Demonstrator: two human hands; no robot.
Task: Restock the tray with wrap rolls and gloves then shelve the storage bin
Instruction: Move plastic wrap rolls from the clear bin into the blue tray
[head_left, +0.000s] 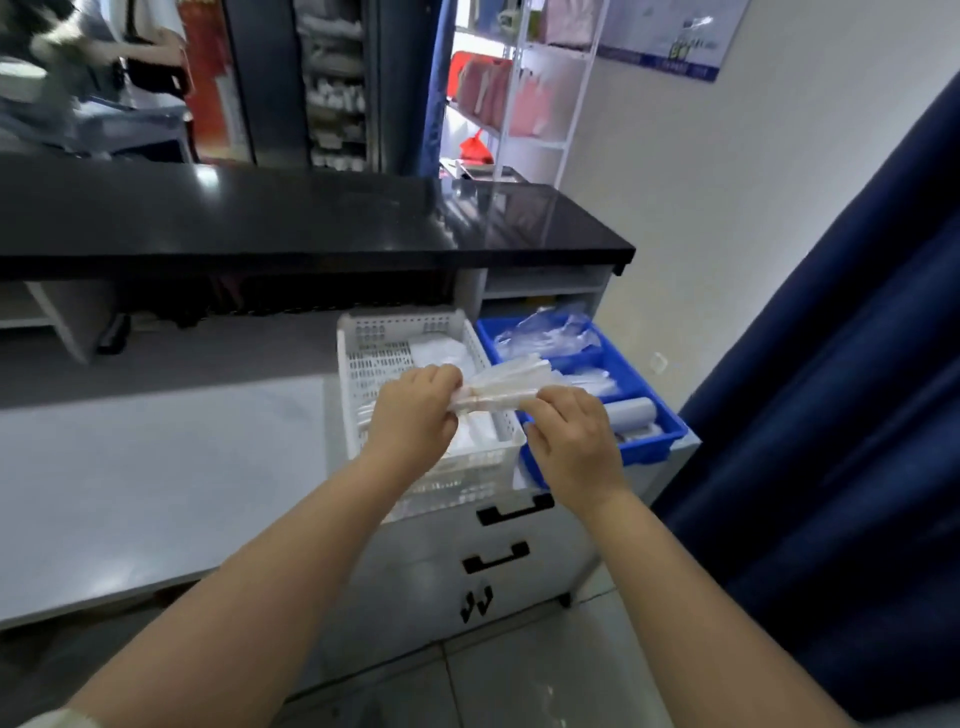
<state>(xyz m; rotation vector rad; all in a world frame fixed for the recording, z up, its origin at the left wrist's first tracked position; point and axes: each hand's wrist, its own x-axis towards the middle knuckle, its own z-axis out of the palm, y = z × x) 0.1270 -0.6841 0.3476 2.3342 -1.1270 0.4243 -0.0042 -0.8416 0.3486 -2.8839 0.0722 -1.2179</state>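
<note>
Both hands, left hand (413, 410) and right hand (571, 441), pinched opposite ends of a bundle of clear plastic gloves (498, 387), held above the white storage bin (374, 358) beside the blue tray (652, 449), seemingly to separate it for restocking

A shop — black service counter (311, 218), stocked shelves (524, 104) behind, drawer cabinet (519, 561) below.

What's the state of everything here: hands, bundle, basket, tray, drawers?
Left hand: gripping the bundle's left end.
Right hand: pinching its right end.
Glove bundle: held above the basket, banded.
White basket: on the counter, partly filled.
Blue tray: beside the basket, holds a roll.
Drawers: shut.
</note>
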